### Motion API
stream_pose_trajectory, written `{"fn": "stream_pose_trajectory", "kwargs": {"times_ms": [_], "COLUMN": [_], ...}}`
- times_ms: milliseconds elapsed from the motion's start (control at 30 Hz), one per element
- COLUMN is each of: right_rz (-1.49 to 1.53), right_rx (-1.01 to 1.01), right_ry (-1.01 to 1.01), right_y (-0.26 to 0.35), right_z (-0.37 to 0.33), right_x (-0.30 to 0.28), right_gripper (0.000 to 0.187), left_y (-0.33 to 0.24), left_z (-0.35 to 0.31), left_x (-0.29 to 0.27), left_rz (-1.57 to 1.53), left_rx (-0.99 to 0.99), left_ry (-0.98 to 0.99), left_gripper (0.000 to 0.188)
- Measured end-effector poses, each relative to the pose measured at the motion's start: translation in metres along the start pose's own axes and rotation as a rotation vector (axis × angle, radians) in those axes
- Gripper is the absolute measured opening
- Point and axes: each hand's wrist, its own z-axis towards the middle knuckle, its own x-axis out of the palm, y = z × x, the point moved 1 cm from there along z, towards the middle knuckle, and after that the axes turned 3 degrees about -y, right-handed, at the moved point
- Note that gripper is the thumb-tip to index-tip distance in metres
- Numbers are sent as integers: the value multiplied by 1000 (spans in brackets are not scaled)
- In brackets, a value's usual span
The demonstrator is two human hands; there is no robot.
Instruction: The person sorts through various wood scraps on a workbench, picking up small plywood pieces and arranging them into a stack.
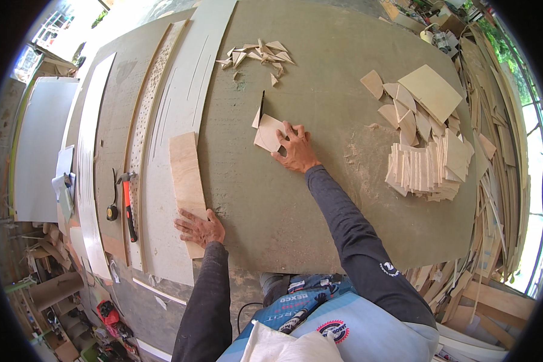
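My right hand (297, 149) presses down on a small, thin plywood piece (267, 134) with bent fingers. A curved line is marked on this piece. Its far edge meets a thin dark saw blade (262, 101) standing up from the brown tabletop (320, 223). A small pale offcut (257, 118) sits at the blade's left side. To the left, my left hand (200, 228) lies with fingers spread on the near end of a long plywood strip (187, 169), which rests along a white board (163, 199).
Pointed offcuts (259, 54) lie beyond the blade. At right are stacked plywood pieces (425, 166), a square panel (430, 93) and sawdust (368, 151). A hammer (128, 205) and tape measure (112, 212) lie left. Wood scraps (501, 157) crowd the table's right edge.
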Motion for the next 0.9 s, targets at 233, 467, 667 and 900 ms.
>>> {"fn": "stream_pose_trajectory", "kwargs": {"times_ms": [233,467,667,900], "right_rz": [25,59,84,58], "right_rx": [29,1,-5,25], "right_ry": [-1,-5,-12,-15], "right_y": [3,-2,-2,0], "right_z": [1,-1,-3,0], "right_x": [2,0,-1,3], "right_gripper": [72,72,72,70], "left_y": [1,3,2,1], "left_z": [1,2,1,0], "left_x": [2,5,3,2], "left_rz": [-7,-17,-12,-3], "left_rx": [2,9,2,0], "left_ry": [-4,-15,-1,-4], "left_gripper": [99,98,97,97]}}
